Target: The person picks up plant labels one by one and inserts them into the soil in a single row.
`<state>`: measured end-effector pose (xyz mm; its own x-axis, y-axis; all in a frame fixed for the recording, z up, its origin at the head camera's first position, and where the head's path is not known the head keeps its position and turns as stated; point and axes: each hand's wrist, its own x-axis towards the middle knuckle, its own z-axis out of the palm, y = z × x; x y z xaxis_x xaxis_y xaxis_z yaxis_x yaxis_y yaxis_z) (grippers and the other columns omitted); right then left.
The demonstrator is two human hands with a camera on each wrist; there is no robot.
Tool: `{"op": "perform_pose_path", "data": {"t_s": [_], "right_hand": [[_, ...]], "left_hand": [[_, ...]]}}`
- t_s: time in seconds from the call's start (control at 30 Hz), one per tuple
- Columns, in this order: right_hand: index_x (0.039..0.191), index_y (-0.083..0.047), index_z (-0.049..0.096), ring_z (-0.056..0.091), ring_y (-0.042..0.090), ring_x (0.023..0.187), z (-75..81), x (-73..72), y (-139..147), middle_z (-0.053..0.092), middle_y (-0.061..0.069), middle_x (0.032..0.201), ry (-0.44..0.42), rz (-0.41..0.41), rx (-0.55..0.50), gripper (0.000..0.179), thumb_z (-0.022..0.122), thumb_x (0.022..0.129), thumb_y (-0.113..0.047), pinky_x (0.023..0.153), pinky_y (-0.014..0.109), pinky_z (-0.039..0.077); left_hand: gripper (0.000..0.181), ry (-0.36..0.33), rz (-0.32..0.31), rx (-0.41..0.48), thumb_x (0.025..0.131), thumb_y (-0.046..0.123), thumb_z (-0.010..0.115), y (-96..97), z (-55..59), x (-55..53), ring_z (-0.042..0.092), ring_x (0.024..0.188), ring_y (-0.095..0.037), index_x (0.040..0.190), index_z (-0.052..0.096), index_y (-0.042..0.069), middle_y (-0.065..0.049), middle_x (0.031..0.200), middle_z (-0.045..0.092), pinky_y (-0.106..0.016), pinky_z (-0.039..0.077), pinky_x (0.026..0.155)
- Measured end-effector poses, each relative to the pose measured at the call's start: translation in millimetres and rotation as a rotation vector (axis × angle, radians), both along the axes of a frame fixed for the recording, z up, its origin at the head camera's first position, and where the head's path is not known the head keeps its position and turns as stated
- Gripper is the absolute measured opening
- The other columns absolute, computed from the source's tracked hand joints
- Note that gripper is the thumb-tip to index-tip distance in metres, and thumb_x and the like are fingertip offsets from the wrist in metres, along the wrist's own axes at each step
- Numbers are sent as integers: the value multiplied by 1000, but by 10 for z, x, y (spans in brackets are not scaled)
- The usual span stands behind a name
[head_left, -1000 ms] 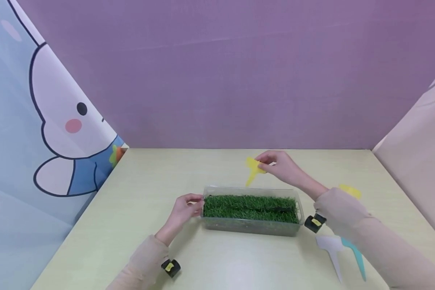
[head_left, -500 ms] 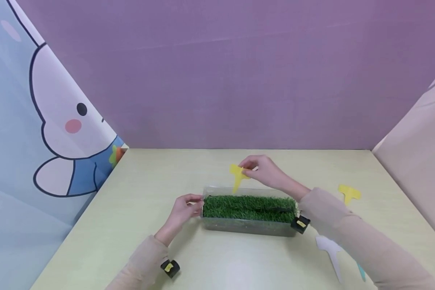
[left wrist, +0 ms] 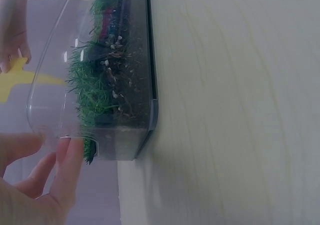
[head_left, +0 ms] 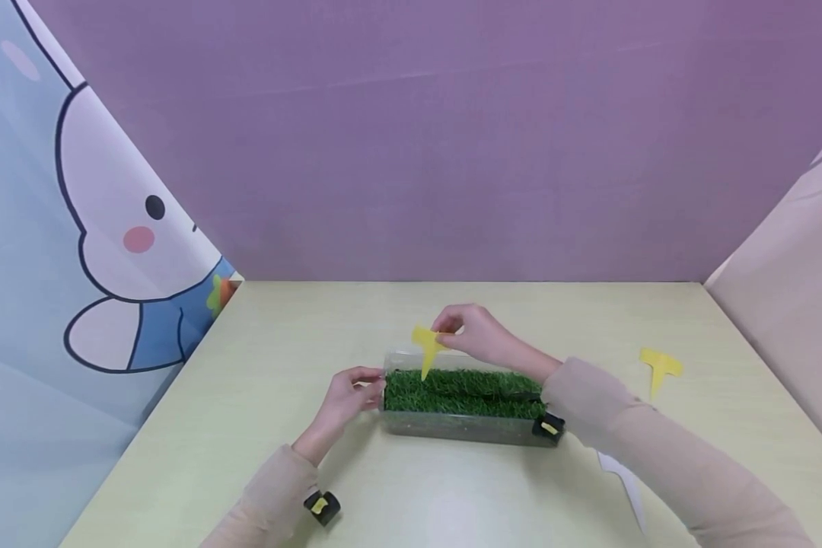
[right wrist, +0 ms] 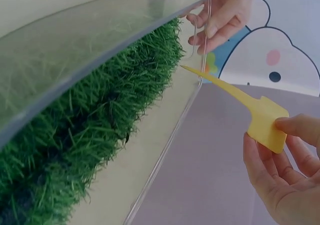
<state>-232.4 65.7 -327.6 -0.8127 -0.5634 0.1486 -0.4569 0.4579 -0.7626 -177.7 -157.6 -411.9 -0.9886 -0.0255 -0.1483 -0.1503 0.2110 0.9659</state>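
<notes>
Head view: right hand (head_left: 478, 332), centre frame, pinches yellow tag (head_left: 426, 345) by its wide end, stem down near the grass (head_left: 466, 390) in clear box (head_left: 452, 428); left hand (head_left: 346, 393), lower centre, grips box's left end. Second tag (head_left: 660, 363) lies at frame right.

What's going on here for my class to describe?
A person's right hand pinches a yellow T-shaped tag, pointed end down, over the left part of a clear box with green turf in it; whether the tip touches is unclear. Their left hand grips the box's left end. Another yellow tag and a partly hidden white tag lie on the table.
</notes>
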Motion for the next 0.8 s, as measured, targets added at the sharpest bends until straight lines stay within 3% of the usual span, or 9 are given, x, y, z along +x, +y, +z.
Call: {"op": "perform_pose_path", "data": {"t_s": [0.3,0.6,0.8], "right_hand": [[88,-3,63,56,12,72,-33,19,-128,62,3,78,-37,31,10,8,61,80,-3,66,22,50],[86,-3,63,56,11,72,-59,37,-239,62,2,77,-12,76,58,6,60,80,-2,66,20,50],[86,-2,62,57,11,71,-73,48,-300,63,4,79,-18,97,66,6,60,81,-2,64,18,50]], "left_hand": [[27,-2,0,-8,83,0,57,9,18,13,59,68,-18,108,55,-11,-14,94,57,-33,55,69],[26,-7,-6,2,82,-1,57,1,45,14,59,67,-19,106,56,-11,-16,93,58,-34,55,70],[28,72,-60,35,81,9,62,-46,-18,23,60,66,-16,103,59,-8,-13,90,59,-27,55,64]]}}
